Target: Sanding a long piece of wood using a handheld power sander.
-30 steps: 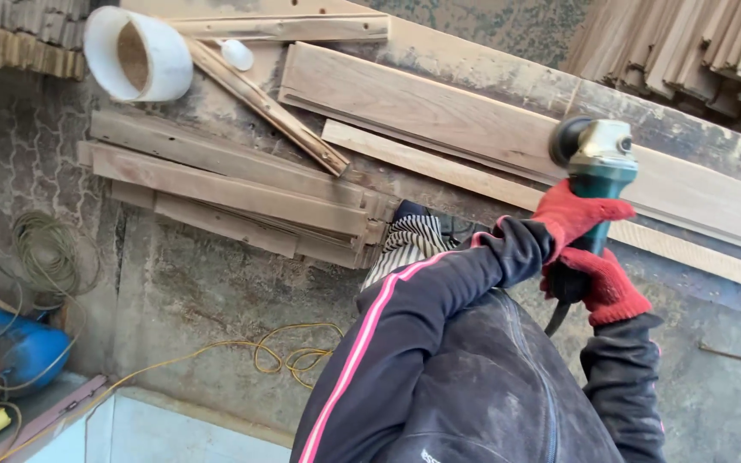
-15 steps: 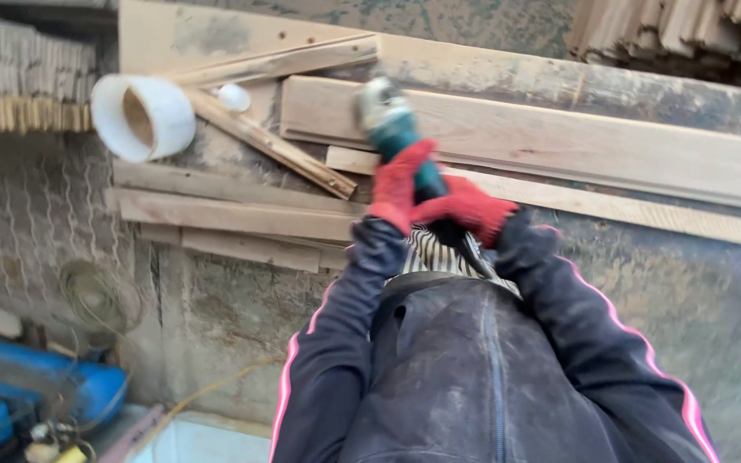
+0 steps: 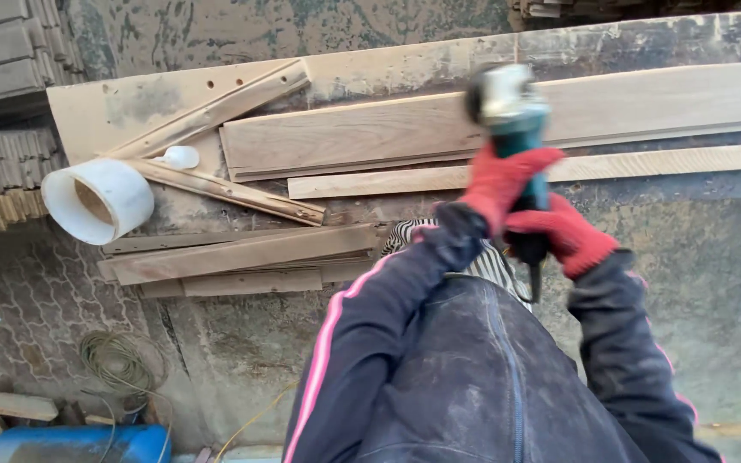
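Red-gloved hands, left hand (image 3: 501, 182) ahead of right hand (image 3: 564, 235), both clamp the grinder (image 3: 515, 120).

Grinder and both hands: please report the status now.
Left hand and right hand, red gloves, both gripping the green grinder. Grinder head over the wide board; contact unclear, blurred. White bucket off to the side, nothing blocking.

Left hand (image 3: 501, 182) and right hand (image 3: 564, 235) grip a green angle grinder (image 3: 512, 120) over wooden planks (image 3: 362, 137).

angle grinder (image 3: 509, 111) head motion-blurred – disc hidden; long plank (image 3: 370, 137) cut off at right edge
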